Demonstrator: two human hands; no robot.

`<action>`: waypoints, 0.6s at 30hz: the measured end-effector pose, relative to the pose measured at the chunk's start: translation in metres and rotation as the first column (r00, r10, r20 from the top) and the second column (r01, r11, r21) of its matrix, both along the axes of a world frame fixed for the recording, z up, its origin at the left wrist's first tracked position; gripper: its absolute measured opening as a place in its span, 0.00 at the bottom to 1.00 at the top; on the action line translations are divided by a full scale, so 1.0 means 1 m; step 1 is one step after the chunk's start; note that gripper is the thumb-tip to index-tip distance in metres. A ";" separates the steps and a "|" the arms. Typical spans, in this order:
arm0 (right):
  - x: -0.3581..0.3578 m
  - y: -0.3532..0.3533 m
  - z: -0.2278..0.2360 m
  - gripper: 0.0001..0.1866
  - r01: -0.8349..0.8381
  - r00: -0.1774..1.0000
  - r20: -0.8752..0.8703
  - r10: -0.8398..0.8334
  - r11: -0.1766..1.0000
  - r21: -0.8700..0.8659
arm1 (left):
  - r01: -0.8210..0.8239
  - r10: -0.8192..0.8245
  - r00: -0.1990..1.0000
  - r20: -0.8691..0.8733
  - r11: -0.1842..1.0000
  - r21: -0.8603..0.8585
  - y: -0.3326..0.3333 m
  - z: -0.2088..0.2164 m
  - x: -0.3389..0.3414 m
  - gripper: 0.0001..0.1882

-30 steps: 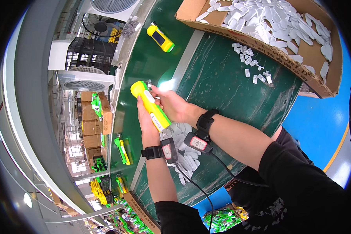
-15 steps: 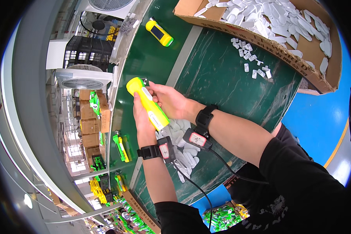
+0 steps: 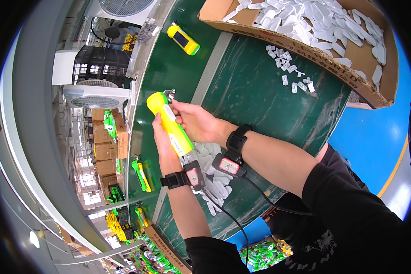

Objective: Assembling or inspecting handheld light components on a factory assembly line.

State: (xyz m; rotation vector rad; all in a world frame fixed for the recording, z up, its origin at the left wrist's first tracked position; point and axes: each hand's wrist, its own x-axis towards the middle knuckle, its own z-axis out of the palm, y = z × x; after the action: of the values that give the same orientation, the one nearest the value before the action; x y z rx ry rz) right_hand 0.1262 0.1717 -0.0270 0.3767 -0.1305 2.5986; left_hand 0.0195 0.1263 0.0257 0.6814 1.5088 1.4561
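A yellow flashlight (image 3: 171, 125) with green edges lies slantwise across my two hands above the green work surface. My left hand (image 3: 161, 137) is closed around its body from the left, thumb up on the yellow side. From the right, my right hand (image 3: 197, 121) is closed against the flashlight near its head. Some of its fingers are hidden behind the body. A shiny silvery part (image 3: 170, 94) sticks out beside the head, close to my right fingertips; whether it is attached cannot be made out. White oblong plastic pieces (image 3: 220, 182) are heaped below my wrists.
Upper right stands a cardboard box (image 3: 351, 77) of white pieces, with small white parts (image 3: 285, 65) scattered before it. Other flashlights lie on the green belt, one at the far end (image 3: 183, 40) and one at left (image 3: 141, 174). Cables (image 3: 233, 219) trail from both wrist devices.
More of the silvery part now shows beside the flashlight's head. Both hands keep their hold, and the whole view has shifted slightly.
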 end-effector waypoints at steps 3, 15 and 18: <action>0.002 0.002 -0.002 0.19 -0.032 0.999 0.023 0.032 0.999 -0.012 | -0.027 0.024 0.997 -0.068 0.999 -0.037 0.004 -0.001 0.001 0.21; -0.004 0.003 0.004 0.19 -0.052 0.998 -0.049 0.048 0.994 -0.095 | 0.178 -0.183 0.979 0.094 0.982 0.066 -0.017 0.012 -0.005 0.26; -0.002 0.000 0.001 0.20 -0.170 0.982 -0.096 0.160 0.979 -0.110 | 0.244 -0.244 0.970 -0.013 0.970 -0.007 -0.024 0.028 -0.011 0.27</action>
State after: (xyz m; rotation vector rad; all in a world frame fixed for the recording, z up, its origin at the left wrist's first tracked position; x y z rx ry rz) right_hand 0.1247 0.1717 -0.0258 0.4751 0.0885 2.7317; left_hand 0.0086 0.1021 0.0536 0.8441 1.3841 1.2622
